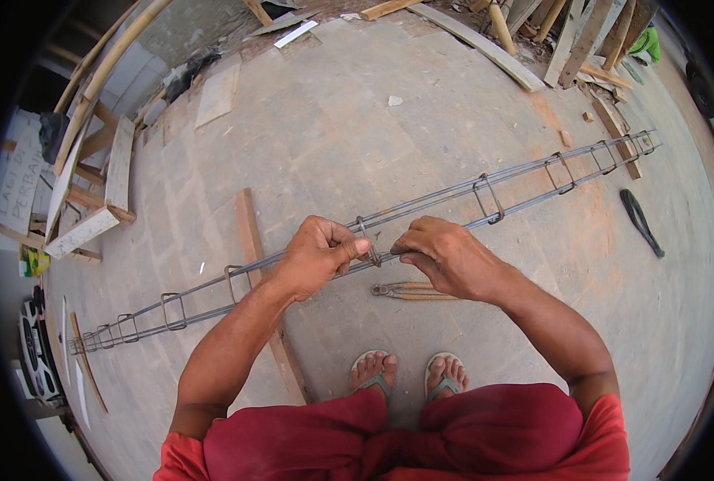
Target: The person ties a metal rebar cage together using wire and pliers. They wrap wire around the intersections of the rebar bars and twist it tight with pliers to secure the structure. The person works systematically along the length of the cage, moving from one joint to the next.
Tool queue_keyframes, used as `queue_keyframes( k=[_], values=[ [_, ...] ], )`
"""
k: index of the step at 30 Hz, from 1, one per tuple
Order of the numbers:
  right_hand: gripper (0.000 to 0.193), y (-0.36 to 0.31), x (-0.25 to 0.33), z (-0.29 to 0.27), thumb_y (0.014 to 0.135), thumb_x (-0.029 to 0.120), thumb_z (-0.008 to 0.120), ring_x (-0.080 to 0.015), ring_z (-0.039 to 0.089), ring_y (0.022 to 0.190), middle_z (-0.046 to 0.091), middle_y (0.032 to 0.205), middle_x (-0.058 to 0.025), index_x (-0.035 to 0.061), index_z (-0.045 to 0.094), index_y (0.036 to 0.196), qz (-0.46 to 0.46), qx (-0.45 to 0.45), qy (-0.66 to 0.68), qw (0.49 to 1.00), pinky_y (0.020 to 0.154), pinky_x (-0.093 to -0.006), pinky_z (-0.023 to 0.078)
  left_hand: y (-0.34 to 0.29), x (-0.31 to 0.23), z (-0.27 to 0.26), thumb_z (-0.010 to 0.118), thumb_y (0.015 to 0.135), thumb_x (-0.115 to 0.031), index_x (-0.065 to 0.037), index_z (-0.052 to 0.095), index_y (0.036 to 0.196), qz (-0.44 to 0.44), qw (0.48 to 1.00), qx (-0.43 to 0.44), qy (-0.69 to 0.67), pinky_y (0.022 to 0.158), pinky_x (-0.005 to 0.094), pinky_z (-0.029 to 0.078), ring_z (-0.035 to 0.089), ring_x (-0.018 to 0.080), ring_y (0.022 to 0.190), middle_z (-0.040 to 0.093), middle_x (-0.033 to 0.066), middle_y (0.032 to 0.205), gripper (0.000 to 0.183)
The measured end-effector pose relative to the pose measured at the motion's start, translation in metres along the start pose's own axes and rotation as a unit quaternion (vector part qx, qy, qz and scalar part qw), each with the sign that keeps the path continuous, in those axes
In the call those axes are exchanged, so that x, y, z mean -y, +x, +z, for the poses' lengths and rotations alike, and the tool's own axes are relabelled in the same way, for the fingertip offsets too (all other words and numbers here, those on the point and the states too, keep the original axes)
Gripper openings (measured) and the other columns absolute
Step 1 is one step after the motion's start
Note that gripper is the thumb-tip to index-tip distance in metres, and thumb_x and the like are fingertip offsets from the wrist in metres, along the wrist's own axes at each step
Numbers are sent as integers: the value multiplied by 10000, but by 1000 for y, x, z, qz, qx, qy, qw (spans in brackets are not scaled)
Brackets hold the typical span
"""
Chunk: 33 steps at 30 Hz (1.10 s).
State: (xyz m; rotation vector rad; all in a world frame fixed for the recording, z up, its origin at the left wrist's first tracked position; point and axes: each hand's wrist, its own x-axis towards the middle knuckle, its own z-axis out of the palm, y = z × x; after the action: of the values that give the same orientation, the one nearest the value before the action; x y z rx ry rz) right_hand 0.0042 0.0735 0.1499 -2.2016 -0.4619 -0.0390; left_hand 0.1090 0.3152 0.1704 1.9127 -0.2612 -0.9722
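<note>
Long cage of grey steel reinforcing bars (453, 195) runs diagonally across the concrete floor (325, 128), lower left to upper right, looped rectangular stirrups spaced along it. Left hand (315, 255) clenched, fingers (349, 247) closed around the bars at mid-span. Right hand (445, 255) just beside it, fingers pinching a thin tie wire (370, 255) at a stirrup (362, 227); the two hands nearly touch. Rust-coloured metal pincers (411, 290) lie on the floor just below the right hand. A narrow wooden plank (254, 248) passes under the cage. Feet in green flip-flops (409, 373) stand near the pincers.
</note>
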Motion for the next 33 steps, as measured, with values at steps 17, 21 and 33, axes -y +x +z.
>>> queue_keyframes(
  k=[17,21,33],
  values=[
    [96,110,3,34,977,48,680,-243,694,829,700,818,-73,37,751,914,-67,77,-180,978,894,-439,551,-65,11,-60,707,1053,-362,-5,763,875,131,924,-287,218,537,308,435,539,102,566,627,23,659,402],
    [80,135,-12,79,998,46,649,-314,709,864,700,914,-146,6,716,982,-36,61,-43,997,811,-457,576,-113,86,-87,640,1087,-442,7,763,983,151,813,-550,116,619,296,523,644,134,654,715,80,813,477],
    [206,169,-22,207,1046,126,513,-476,754,892,749,960,-279,12,538,1215,55,75,-131,987,790,-557,603,-249,126,88,690,1054,-206,58,718,866,-12,987,124,-102,697,309,529,642,124,726,706,55,767,325]
  ],
)
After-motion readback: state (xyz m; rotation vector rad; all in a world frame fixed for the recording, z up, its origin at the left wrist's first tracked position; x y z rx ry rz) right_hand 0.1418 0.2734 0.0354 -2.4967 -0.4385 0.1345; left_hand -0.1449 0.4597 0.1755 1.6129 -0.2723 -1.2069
